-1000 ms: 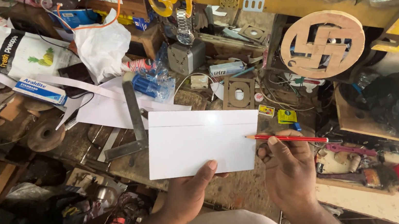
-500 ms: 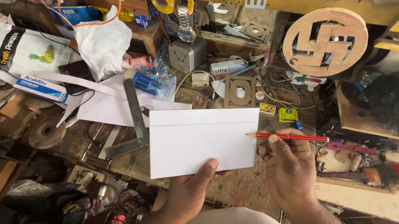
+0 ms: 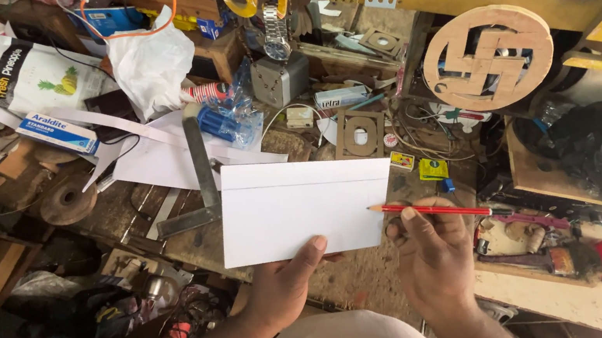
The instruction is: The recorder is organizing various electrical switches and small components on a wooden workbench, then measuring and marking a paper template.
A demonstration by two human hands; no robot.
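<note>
I am looking down at a cluttered worktop (image 3: 350,266). My left hand (image 3: 284,288) is pinching a white sheet (image 3: 301,208) by its bottom edge, long axis running left to right, tilting up rightward. My right hand (image 3: 433,258) is closing around a red pencil (image 3: 433,209), tip pointing left at the sheet's right edge. Keeping the sheet steady should help marking.

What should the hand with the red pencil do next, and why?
Probably bring the red pencil tip a little left onto the white sheet. The tip sits right at the sheet's right edge, the right hand grips it ready to write, and the left hand holds the sheet.
</note>
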